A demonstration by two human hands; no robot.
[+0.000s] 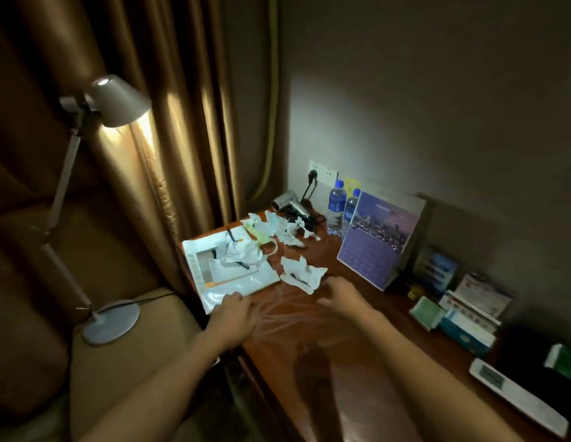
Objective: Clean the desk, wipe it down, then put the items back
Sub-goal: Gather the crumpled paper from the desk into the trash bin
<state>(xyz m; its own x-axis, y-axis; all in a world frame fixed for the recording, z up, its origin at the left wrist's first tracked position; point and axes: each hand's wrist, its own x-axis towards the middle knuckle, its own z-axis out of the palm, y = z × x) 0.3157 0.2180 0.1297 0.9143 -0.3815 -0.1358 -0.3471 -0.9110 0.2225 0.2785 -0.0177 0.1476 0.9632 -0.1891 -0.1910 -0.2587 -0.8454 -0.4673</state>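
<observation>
Two bare hands reach over a reddish wooden desk [367, 330]. The left hand [234, 317] lies with fingers loosely spread, its fingertips touching the near edge of a white packet [242, 279]. The right hand [343, 298] hovers beside a crumpled tissue [301, 274], gripping nothing, though motion blur hides how its fingers lie. A thin clear plastic film (faint, hard to trace) appears to lie between the hands. More crumpled tissues [284, 229] are scattered farther back, near a hair dryer [292, 204] and two water bottles [336, 207]. A purple calendar [378, 239] stands to the right, with small boxes [466, 317] beyond it. A lit lamp [118, 100] stands at left before brown curtains [188, 100].
</observation>
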